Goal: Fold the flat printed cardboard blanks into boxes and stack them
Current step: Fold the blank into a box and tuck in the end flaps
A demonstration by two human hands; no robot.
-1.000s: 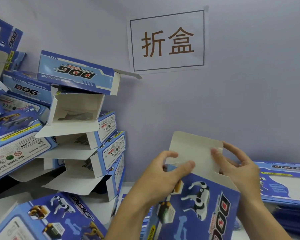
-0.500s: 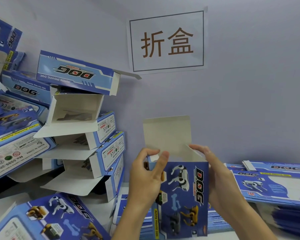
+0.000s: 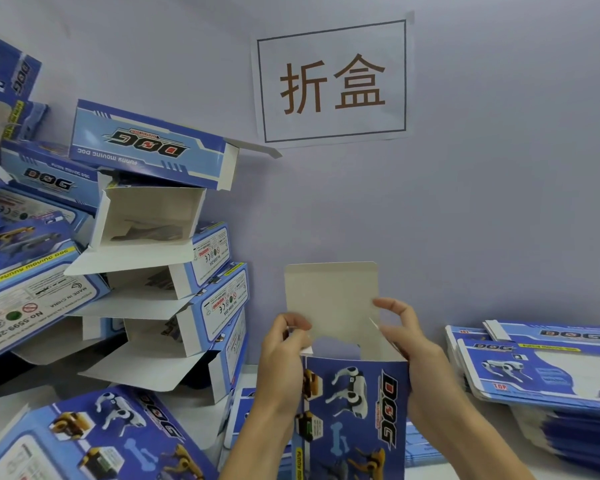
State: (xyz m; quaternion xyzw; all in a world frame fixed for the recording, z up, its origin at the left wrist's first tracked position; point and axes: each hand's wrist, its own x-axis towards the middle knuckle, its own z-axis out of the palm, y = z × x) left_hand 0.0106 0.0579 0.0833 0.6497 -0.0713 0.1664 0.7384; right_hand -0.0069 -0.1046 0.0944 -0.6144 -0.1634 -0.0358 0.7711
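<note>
Box in hand: blue printed cardboard box (image 3: 355, 410) with robot-dog artwork and "DOG" lettering, held upright at lower centre, in front of the wall; top end open
Top flap: plain pale cardboard flap (image 3: 331, 299) standing straight up from the far edge of the open top, unprinted side toward the camera
Left hand: left hand (image 3: 283, 362) on the box's left upper corner; fingers curled, tips pinching the left edge of the flap near its base, beside a small white side tab (image 3: 307, 349)
Right hand: right hand (image 3: 407, 351) wrapped round the box's right upper corner; thumb and forefinger apart, forefinger tip touching the flap's right edge, palm against the box side
Folded stack: pile of folded blue boxes (image 3: 160, 271) at left, leaning against the wall, several with open ends and white flaps hanging out toward the centre
Near box: another folded blue box (image 3: 111, 434) with dog artwork lying tilted at lower left
Flat blanks: stack of flat printed blue cardboard blanks (image 3: 541, 368) at right on the white table (image 3: 194, 420), well apart from the held box; more blanks lie under and behind the held box
Wall: pale lilac wall with a white paper sign (image 3: 333, 81) bearing two brown characters inside a dark frame
</note>
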